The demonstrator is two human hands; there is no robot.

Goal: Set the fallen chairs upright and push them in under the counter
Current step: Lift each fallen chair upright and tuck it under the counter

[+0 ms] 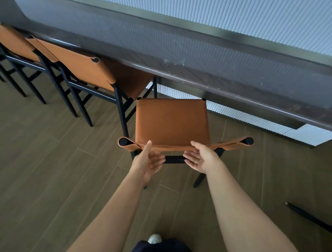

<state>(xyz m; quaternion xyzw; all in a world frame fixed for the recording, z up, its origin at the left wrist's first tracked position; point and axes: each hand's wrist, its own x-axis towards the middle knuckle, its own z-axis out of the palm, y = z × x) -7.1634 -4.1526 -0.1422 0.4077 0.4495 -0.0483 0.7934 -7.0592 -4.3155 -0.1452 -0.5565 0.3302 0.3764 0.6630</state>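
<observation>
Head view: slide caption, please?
Left hand and right hand, both open, at the backrest of an upright tan leather black-framed chair before the dark stone counter.

The right edge cuts off a dark leg (307, 216), the left edge the leftmost chair (11, 41).

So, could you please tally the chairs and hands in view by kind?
Tan leather, black-framed chairs at the dark counter: 2
Upright tan chair not pushed in: 1
Open hands: 2, left hand, right hand
Lone black leg, lower right: 1
Total: 6
</observation>
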